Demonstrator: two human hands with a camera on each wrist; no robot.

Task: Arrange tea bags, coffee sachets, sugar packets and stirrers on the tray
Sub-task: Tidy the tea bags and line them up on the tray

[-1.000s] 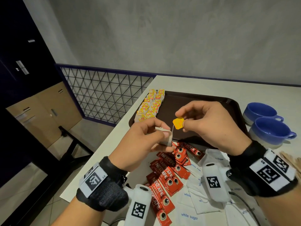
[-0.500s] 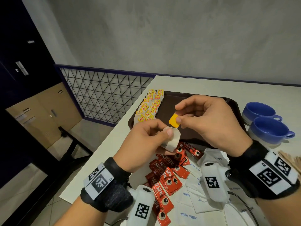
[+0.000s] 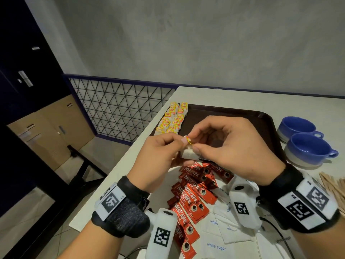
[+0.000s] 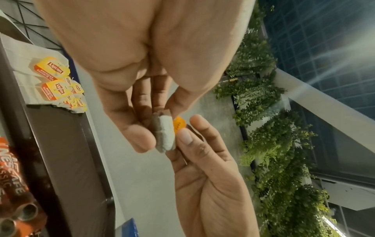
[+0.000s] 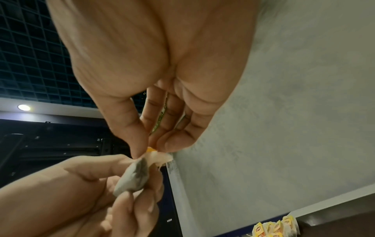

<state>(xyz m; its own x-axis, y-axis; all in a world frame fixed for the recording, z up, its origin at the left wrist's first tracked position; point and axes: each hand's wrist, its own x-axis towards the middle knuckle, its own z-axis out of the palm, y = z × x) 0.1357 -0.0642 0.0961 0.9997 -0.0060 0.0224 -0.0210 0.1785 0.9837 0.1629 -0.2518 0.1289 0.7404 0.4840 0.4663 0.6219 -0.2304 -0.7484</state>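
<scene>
My left hand (image 3: 168, 146) grips a white tea bag (image 3: 189, 153) above the near edge of the dark brown tray (image 3: 261, 120). My right hand (image 3: 214, 141) pinches the bag's yellow tag (image 3: 189, 141) against the top of the bag. The left wrist view shows the tea bag (image 4: 164, 133) between thumb and fingers and the orange tag (image 4: 179, 124) behind it. In the right wrist view the tea bag (image 5: 134, 176) hangs below the pinched tag (image 5: 151, 150). Rows of yellow-tagged tea bags (image 3: 172, 119) lie along the tray's left side.
Red coffee sachets (image 3: 194, 193) and white sugar packets (image 3: 220, 236) lie in a heap on the table in front of the tray. Two blue cups (image 3: 306, 146) stand right of the tray, wooden stirrers (image 3: 334, 186) near them. The table's left edge drops to the floor.
My right hand has brought the yellow tag down from above the bag onto its top. Both hands rose slightly and moved closer together.
</scene>
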